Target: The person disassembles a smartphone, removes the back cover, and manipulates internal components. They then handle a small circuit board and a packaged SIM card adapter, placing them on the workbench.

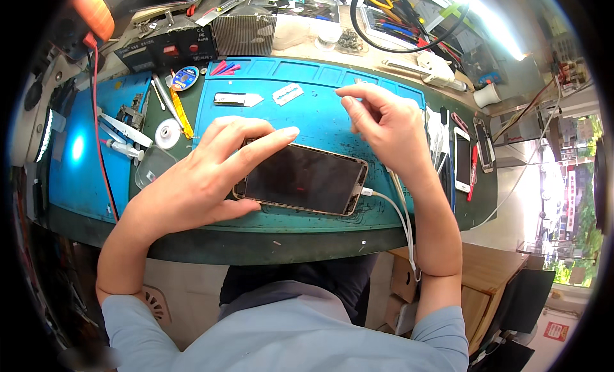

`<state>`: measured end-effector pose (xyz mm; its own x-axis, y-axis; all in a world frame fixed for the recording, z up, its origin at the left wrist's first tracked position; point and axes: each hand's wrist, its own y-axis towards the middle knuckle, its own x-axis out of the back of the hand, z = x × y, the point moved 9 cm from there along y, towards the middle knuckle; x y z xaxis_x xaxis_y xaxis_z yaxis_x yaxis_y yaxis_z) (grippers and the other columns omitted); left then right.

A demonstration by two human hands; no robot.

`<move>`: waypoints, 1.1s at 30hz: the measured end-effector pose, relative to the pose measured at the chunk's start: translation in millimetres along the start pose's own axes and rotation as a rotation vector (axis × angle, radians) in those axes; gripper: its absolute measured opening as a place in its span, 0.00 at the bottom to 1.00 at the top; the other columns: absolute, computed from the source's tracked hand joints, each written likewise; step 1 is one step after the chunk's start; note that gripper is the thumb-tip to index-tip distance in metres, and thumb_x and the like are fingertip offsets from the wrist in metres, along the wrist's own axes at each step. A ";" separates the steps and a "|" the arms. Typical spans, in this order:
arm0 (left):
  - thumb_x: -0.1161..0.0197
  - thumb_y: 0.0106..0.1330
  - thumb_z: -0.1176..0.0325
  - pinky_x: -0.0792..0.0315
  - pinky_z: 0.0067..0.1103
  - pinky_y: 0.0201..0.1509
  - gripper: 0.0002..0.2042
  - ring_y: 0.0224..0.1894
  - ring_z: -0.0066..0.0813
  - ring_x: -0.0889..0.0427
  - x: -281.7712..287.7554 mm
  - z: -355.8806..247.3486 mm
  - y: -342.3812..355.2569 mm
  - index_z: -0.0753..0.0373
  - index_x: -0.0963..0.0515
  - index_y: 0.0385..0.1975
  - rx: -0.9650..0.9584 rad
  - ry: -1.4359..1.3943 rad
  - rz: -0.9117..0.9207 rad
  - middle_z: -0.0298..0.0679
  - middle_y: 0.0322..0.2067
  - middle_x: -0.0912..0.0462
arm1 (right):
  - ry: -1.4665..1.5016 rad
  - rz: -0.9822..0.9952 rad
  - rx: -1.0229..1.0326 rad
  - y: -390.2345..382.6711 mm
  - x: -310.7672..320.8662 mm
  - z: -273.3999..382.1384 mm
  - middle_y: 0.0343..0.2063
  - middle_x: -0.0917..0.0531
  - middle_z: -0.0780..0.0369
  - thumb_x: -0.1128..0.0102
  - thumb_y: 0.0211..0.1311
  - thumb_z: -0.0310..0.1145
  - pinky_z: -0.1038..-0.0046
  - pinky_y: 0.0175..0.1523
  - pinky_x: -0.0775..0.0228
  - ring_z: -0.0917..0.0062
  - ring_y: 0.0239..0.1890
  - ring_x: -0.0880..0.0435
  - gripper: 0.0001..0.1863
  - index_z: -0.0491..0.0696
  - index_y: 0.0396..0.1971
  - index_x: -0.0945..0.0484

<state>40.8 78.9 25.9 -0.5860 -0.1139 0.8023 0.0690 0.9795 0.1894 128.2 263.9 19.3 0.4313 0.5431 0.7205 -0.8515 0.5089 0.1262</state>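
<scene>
1. Centrally, a phone (304,180) with a dark screen and an exposed frame at its right end lies face up over the near half of a blue mat (313,119), slanting so that its right end comes closer to the person. Whether it rests flat or is slightly raised, I cannot tell.
2. At its left end, the left hand (220,170) spans the phone, thumb along the near edge and fingers across the far edge, holding it between them.
3. From the right end, a white cable (398,206) runs out by its plug, curving down toward the person past the mat's front edge.
4. Beyond the phone's far right corner, and apart from it, the right hand (387,123) is raised with thumb and forefinger drawn close together; whether they pinch anything, I cannot tell.
5. Farther up the mat, between the hands, lies a razor blade (288,94), with a pointed blade (238,100) to its left and pink and purple sticks (225,68) behind.
6. Left of the mat sit a white spool (167,133), a yellow strip (181,113) and a blue round reel (185,78).
7. Right of the mat lie a white phone (462,160) and a red pen (473,174).
</scene>
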 end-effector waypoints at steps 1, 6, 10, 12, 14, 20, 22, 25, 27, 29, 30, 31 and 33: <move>0.24 0.44 0.75 0.34 0.37 0.64 0.45 0.61 0.49 0.33 1.0 -1.7 0.4 0.58 0.37 0.68 -0.022 0.025 -0.010 0.44 0.60 0.32 | 0.069 0.025 -0.060 -0.7 1.3 -5.5 0.28 0.15 0.61 0.39 0.67 0.34 0.79 0.34 0.26 0.80 0.26 0.18 0.09 0.46 0.41 0.16; 0.25 0.46 0.75 0.35 0.38 0.65 0.44 0.63 0.51 0.33 4.7 -6.9 1.5 0.58 0.38 0.67 -0.132 0.073 -0.068 0.47 0.64 0.34 | 0.448 0.563 -0.007 -18.8 -32.4 3.6 0.38 0.15 0.65 0.52 0.77 0.42 0.81 0.45 0.27 0.85 0.40 0.20 0.20 0.42 0.52 0.20; 0.27 0.47 0.77 0.33 0.36 0.66 0.43 0.64 0.48 0.34 6.4 -1.7 4.4 0.55 0.36 0.68 -0.175 0.032 -0.122 0.43 0.68 0.38 | 0.619 0.725 -0.065 -30.2 -44.6 3.3 0.45 0.17 0.64 0.52 0.77 0.40 0.78 0.55 0.29 0.85 0.48 0.22 0.20 0.39 0.55 0.23; 0.26 0.49 0.76 0.34 0.37 0.67 0.43 0.66 0.50 0.35 9.5 5.1 4.7 0.56 0.38 0.69 -0.164 -0.035 -0.178 0.46 0.69 0.39 | 0.707 0.744 -0.111 -30.1 -45.8 0.9 0.45 0.17 0.65 0.50 0.76 0.39 0.80 0.53 0.29 0.86 0.47 0.22 0.19 0.41 0.55 0.23; 0.26 0.52 0.73 0.36 0.38 0.69 0.43 0.68 0.51 0.36 20.8 5.2 5.6 0.60 0.42 0.70 -0.190 0.007 -0.256 0.49 0.69 0.40 | 0.705 0.706 -0.188 -28.3 -42.4 -6.0 0.43 0.17 0.67 0.49 0.76 0.39 0.81 0.51 0.29 0.88 0.45 0.22 0.17 0.42 0.53 0.22; 0.31 0.63 0.69 0.28 0.32 0.64 0.38 0.64 0.39 0.29 35.4 46.9 4.2 0.64 0.45 0.71 0.001 -0.291 -0.530 0.48 0.62 0.31 | 1.029 0.484 -0.279 -26.7 -32.5 -13.3 0.44 0.17 0.66 0.49 0.75 0.39 0.77 0.50 0.27 0.84 0.45 0.19 0.17 0.46 0.55 0.23; 0.39 0.71 0.66 0.27 0.30 0.63 0.31 0.61 0.35 0.27 33.7 61.3 0.3 0.68 0.44 0.70 0.128 -0.517 -0.568 0.47 0.59 0.29 | 1.134 0.445 -0.273 -25.7 -32.4 -6.6 0.44 0.17 0.65 0.50 0.75 0.39 0.76 0.52 0.26 0.82 0.45 0.18 0.17 0.46 0.55 0.24; 0.54 0.78 0.52 0.31 0.30 0.65 0.29 0.61 0.36 0.27 1.0 58.9 7.9 0.68 0.41 0.69 0.343 -1.166 -0.534 0.45 0.59 0.29 | 1.252 0.375 -0.277 -27.3 -34.0 -9.5 0.46 0.17 0.64 0.52 0.76 0.38 0.73 0.52 0.24 0.81 0.46 0.17 0.18 0.44 0.58 0.27; 0.63 0.76 0.40 0.34 0.38 0.68 0.34 0.62 0.36 0.28 -41.6 44.5 13.0 0.63 0.41 0.69 0.599 -1.459 -0.413 0.44 0.61 0.29 | 1.335 0.358 -0.260 -29.7 -37.9 -7.7 0.46 0.17 0.63 0.53 0.76 0.36 0.74 0.53 0.23 0.82 0.47 0.17 0.18 0.43 0.59 0.29; 0.69 0.74 0.36 0.35 0.43 0.69 0.35 0.63 0.38 0.28 -62.0 14.9 22.5 0.58 0.42 0.70 0.578 -1.653 -0.276 0.42 0.63 0.31 | 1.321 0.363 -0.242 -30.9 -41.5 -5.2 0.48 0.18 0.62 0.53 0.76 0.37 0.72 0.53 0.23 0.79 0.47 0.17 0.20 0.44 0.61 0.32; 0.70 0.74 0.36 0.36 0.45 0.69 0.35 0.64 0.39 0.29 -65.5 7.1 28.0 0.57 0.42 0.70 0.515 -1.703 -0.236 0.42 0.64 0.31 | 1.329 0.347 -0.241 -31.0 -44.6 -6.0 0.49 0.19 0.62 0.52 0.76 0.38 0.71 0.53 0.23 0.79 0.48 0.17 0.20 0.44 0.61 0.33; 0.71 0.75 0.37 0.36 0.47 0.69 0.35 0.64 0.39 0.29 -68.9 1.7 32.9 0.56 0.42 0.70 0.451 -1.753 -0.196 0.42 0.65 0.32 | 1.337 0.330 -0.241 -31.1 -46.8 -7.1 0.49 0.19 0.62 0.52 0.76 0.38 0.70 0.54 0.24 0.78 0.48 0.17 0.21 0.45 0.62 0.34; 0.72 0.75 0.37 0.36 0.50 0.68 0.34 0.65 0.40 0.29 -71.5 -3.0 37.6 0.55 0.42 0.70 0.390 -1.812 -0.154 0.41 0.66 0.33 | 1.374 0.344 -0.242 -32.7 -51.4 -8.1 0.50 0.21 0.62 0.50 0.75 0.38 0.69 0.54 0.24 0.78 0.48 0.18 0.21 0.46 0.63 0.36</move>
<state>87.7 123.4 -22.6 -0.6259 -0.1571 -0.7639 -0.0744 0.9871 -0.1420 136.3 224.8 -27.4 0.2774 0.7921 -0.5438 -0.9604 0.2451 -0.1329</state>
